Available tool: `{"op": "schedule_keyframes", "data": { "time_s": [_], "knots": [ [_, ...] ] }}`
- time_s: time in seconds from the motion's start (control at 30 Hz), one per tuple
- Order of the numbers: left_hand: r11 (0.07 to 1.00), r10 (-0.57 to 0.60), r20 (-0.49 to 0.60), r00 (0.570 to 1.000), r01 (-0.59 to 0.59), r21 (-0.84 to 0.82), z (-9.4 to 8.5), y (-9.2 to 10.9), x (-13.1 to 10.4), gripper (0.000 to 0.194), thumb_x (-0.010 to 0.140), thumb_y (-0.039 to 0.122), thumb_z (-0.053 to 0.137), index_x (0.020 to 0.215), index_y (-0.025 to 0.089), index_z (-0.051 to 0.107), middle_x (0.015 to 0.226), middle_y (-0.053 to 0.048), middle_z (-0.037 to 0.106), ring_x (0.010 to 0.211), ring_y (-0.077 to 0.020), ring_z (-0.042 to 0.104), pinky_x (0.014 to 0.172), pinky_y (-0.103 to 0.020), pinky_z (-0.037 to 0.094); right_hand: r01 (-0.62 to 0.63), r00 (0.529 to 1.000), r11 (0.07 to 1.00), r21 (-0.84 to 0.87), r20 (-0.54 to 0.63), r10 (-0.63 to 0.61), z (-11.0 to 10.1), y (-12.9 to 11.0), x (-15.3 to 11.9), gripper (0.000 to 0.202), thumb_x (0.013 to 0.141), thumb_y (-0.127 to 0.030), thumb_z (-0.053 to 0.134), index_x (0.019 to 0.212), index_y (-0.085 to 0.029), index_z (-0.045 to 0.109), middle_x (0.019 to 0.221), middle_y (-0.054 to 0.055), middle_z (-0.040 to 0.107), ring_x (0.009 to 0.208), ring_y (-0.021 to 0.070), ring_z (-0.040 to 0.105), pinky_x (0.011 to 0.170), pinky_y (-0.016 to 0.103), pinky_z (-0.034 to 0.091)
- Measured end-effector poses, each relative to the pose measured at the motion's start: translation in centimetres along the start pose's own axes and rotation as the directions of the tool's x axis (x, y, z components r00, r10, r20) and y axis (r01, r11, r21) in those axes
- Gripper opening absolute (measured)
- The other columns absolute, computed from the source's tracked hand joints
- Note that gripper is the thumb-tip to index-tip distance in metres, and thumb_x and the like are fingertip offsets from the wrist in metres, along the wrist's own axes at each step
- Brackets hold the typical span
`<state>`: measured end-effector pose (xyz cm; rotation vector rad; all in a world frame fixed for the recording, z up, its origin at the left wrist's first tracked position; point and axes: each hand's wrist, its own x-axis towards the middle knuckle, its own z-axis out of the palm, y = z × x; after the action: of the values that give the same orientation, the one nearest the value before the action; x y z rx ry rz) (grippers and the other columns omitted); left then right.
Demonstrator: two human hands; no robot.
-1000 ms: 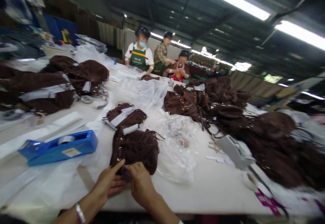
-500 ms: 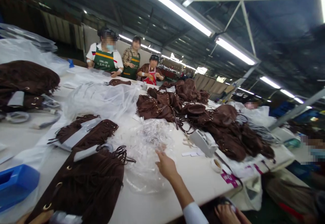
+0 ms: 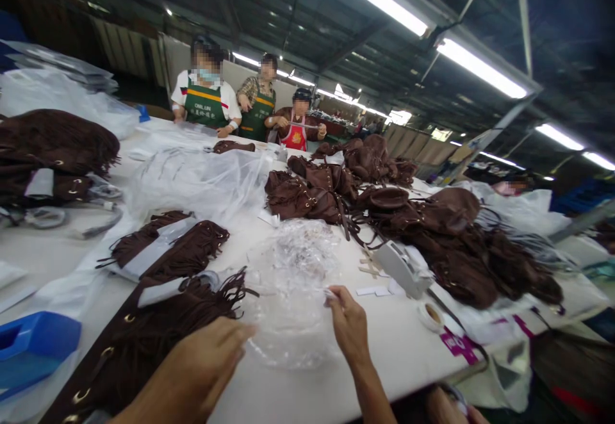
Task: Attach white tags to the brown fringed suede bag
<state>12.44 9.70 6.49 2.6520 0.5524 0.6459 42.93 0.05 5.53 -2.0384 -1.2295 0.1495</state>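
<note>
Moved: left hand (image 3: 204, 363) has come into view over the brown fringed bag (image 3: 158, 337); right hand (image 3: 350, 329) has drawn back nearer the table's front edge.
Bag of clear plastic: crumpled clear plastic bag (image 3: 293, 289) lies at 10 o'clock from the right hand, between both hands; right is nearer.
Right hand: pinching a small clear piece at its fingertips.
Left hand: blurred, fingers loosely together, reaching toward 2 o'clock.
Beyond: white tape dispenser (image 3: 401, 269) at 2 o'clock.

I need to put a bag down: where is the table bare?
Bare strip on the table between the clear plastic pile and the tape roll, by the right hand. Crowded: brown bags beyond, fringed bag under the left hand.
</note>
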Motion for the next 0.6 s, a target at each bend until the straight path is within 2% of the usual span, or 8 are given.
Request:
{"op": "schedule_keyframes", "data": {
  "time_s": [0.07, 0.1, 0.2, 0.27, 0.37, 0.43, 0.53, 0.6],
  "knots": [
    [0.99, 0.128, 0.17, 0.977, -0.116, -0.079, 2.1, 0.1, 4.7, 0.045, 0.092, 0.014, 0.045, 0.132, 0.031, 0.055, 0.133, -0.004, 0.064, 0.122, -0.0192, 0.061, 0.105, -0.032, 0.05, -0.05, 0.999, 0.995, 0.087, -0.015, 0.051, -2.7, 0.0, 0.9, 0.025, 0.094, -0.039, 0.044, 0.089, -0.023, 0.062, 0.074, -0.001, 0.066, 0.074, 0.0175, 0.062, 0.072, 0.027, 0.045],
    [0.991, 0.115, 0.188, 0.976, -0.099, -0.094, 3.1, -0.2, 7.0, 0.048, 0.09, 0.014, 0.047, 0.135, 0.029, 0.053, 0.14, -0.007, 0.06, 0.126, -0.0214, 0.058, 0.107, -0.036, 0.049, -0.085, 0.995, 0.993, 0.087, -0.051, 0.09, -3.9, 0.0, 1.2, 0.027, 0.093, -0.042, 0.045, 0.089, -0.023, 0.063, 0.073, -0.001, 0.065, 0.074, 0.0184, 0.062, 0.072, 0.028, 0.045],
    [0.99, -0.071, 0.145, 0.987, 0.088, -0.109, 4.5, -2.0, 13.0, 0.05, 0.087, 0.018, 0.052, 0.137, 0.02, 0.052, 0.14, -0.011, 0.059, 0.125, -0.0246, 0.059, 0.107, -0.038, 0.047, -0.205, 0.948, 0.979, -0.01, -0.252, 0.196, -6.2, 0.2, 1.8, 0.036, 0.093, -0.052, 0.044, 0.096, -0.023, 0.065, 0.084, 0.003, 0.07, 0.083, 0.0227, 0.065, 0.078, 0.034, 0.048],
    [0.983, -0.136, 0.075, 0.988, 0.144, -0.115, 4.1, -3.3, 16.0, 0.041, 0.091, 0.021, 0.047, 0.13, 0.017, 0.057, 0.135, -0.012, 0.062, 0.125, -0.0252, 0.059, 0.11, -0.039, 0.044, -0.158, 0.95, 0.984, -0.084, -0.284, 0.128, -6.1, 0.4, 1.9, 0.043, 0.091, -0.056, 0.047, 0.117, -0.024, 0.061, 0.111, 0.008, 0.07, 0.103, 0.0261, 0.064, 0.091, 0.04, 0.048],
    [0.976, -0.193, -0.023, 0.981, 0.19, -0.104, 2.1, -4.4, 18.2, 0.035, 0.096, 0.026, 0.039, 0.119, 0.019, 0.064, 0.126, -0.01, 0.068, 0.12, -0.0252, 0.061, 0.108, -0.04, 0.044, 0.008, 0.985, 0.988, -0.152, -0.167, -0.034, -3.6, 1.8, 2.0, 0.082, 0.083, -0.061, 0.059, 0.15, -0.024, 0.029, 0.153, 0.013, 0.042, 0.138, 0.0298, 0.043, 0.113, 0.048, 0.038],
    [0.966, -0.256, -0.097, 0.962, 0.251, -0.062, 0.6, -4.7, 18.1, 0.036, 0.098, 0.03, 0.037, 0.112, 0.017, 0.067, 0.116, -0.014, 0.07, 0.112, -0.0282, 0.065, 0.102, -0.044, 0.047, 0.035, 0.995, 0.985, -0.167, -0.086, -0.05, -1.1, 3.7, 2.5, 0.1, 0.079, -0.066, 0.061, 0.155, -0.021, 0.015, 0.162, 0.016, 0.025, 0.148, 0.0324, 0.026, 0.118, 0.053, 0.03],
    [0.935, -0.339, -0.221, 0.915, 0.353, 0.027, -0.9, -4.7, 17.1, 0.04, 0.099, 0.034, 0.035, 0.106, 0.011, 0.067, 0.11, -0.018, 0.069, 0.109, -0.0299, 0.064, 0.102, -0.048, 0.047, -0.048, 0.999, 0.993, -0.109, -0.026, 0.046, 2.6, 7.7, 4.6, 0.114, 0.074, -0.077, 0.054, 0.154, -0.007, 0.012, 0.16, 0.027, 0.019, 0.151, 0.0392, 0.014, 0.119, 0.059, 0.023],
    [0.923, -0.342, -0.271, 0.9, 0.376, 0.082, -0.8, -5.0, 16.9, 0.038, 0.095, 0.038, 0.048, 0.119, 0.012, 0.063, 0.12, -0.016, 0.067, 0.119, -0.0275, 0.059, 0.109, -0.043, 0.044, -0.2, 0.978, 0.978, -0.063, -0.082, 0.194, 5.0, 10.3, 7.4, 0.14, 0.057, -0.088, 0.058, 0.152, 0.003, 0.011, 0.155, 0.037, 0.022, 0.148, 0.047, 0.018, 0.118, 0.061, 0.024]
  ]
}}
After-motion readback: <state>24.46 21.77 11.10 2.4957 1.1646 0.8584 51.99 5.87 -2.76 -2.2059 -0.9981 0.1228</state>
